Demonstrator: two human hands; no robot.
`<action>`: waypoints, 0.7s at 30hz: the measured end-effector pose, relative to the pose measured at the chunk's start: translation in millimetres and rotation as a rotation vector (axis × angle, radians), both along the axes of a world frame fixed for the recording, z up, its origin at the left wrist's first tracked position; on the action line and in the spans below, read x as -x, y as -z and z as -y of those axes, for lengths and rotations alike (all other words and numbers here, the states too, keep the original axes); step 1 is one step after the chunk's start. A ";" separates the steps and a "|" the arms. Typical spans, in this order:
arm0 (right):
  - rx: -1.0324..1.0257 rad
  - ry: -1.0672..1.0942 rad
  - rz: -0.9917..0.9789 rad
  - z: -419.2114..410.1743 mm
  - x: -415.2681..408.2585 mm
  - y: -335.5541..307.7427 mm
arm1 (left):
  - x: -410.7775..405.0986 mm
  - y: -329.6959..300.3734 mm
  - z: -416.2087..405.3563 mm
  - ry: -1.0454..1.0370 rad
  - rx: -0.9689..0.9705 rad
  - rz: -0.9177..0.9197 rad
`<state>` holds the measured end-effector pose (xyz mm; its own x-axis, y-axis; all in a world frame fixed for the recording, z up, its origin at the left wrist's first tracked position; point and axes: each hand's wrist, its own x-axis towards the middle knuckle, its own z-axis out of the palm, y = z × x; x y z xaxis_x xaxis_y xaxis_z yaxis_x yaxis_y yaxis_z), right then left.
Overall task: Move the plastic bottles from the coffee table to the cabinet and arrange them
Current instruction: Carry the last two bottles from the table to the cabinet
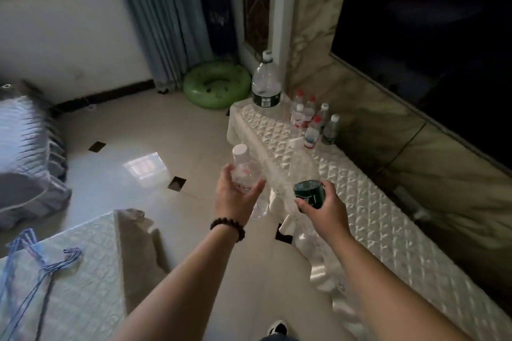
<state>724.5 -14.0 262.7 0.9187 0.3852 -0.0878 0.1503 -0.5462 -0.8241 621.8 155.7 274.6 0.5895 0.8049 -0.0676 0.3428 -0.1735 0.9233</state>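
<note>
My left hand (234,196) grips a clear white-capped bottle (245,171), held upright over the floor. My right hand (322,206) holds a clear bottle with a dark green label (306,188), its neck reaching up in front of the cabinet's edge. The low cabinet (368,207), draped in a white quilted cloth, runs along the right wall. At its far end stands a large water jug (266,83). Beside the jug, several small bottles (313,119) with red or white caps cluster against the wall. The coffee table (63,282), also cloth-covered, sits at lower left.
A blue-striped bag (33,263) lies on the coffee table. A green inflatable ring (216,86) rests on the floor by the curtain. A dark TV screen (432,36) hangs above the cabinet. A grey-covered sofa (27,158) stands at the left. Tiled floor stretches between table and cabinet.
</note>
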 end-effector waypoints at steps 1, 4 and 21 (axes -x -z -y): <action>0.003 0.020 0.001 4.8 -12.8 0.6 | -16.3 0.4 2.2 0.026 0.000 -0.002; -0.003 0.098 -0.006 20.0 -46.3 4.2 | -61.4 3.8 9.5 0.095 -0.021 -0.015; 0.010 0.500 -0.197 17.1 -176.8 50.6 | -275.1 54.3 -23.5 0.466 -0.052 -0.189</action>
<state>901.3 -31.1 212.0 0.9555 -0.0972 -0.2785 -0.2873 -0.5193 -0.8048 896.9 179.2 220.4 0.8682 0.4647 -0.1741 0.3781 -0.3922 0.8385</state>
